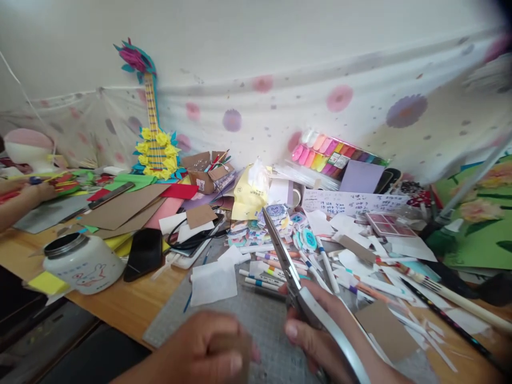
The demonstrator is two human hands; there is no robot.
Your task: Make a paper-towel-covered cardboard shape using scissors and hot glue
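Our right hand [314, 342] grips silver scissors [292, 274], blades seemingly together, above the grey mat [172, 322]; our left hand [200, 344] clutches blurred brown card [231, 349] beside them. We seem at a cutting step; snipping calls for card between opened blades. Behind, a white sheet's [314, 200] handwriting includes "15".

The scissors [294, 282] are silver and the cardboard piece [236, 354] is plain brown, while the cutting mat [172, 314] shows a fine grid on grey and the desk [116, 309] is a warm wood tan. The white jar [86, 266] carries a rabbit drawn in red beneath blue lettering. Yellow and magenta flowers dress the turquoise-edged model guitar [152, 112], pink and purple blooms dot the whitish sheet [300, 106], and bright coloured specks mark the black stick [444, 316].
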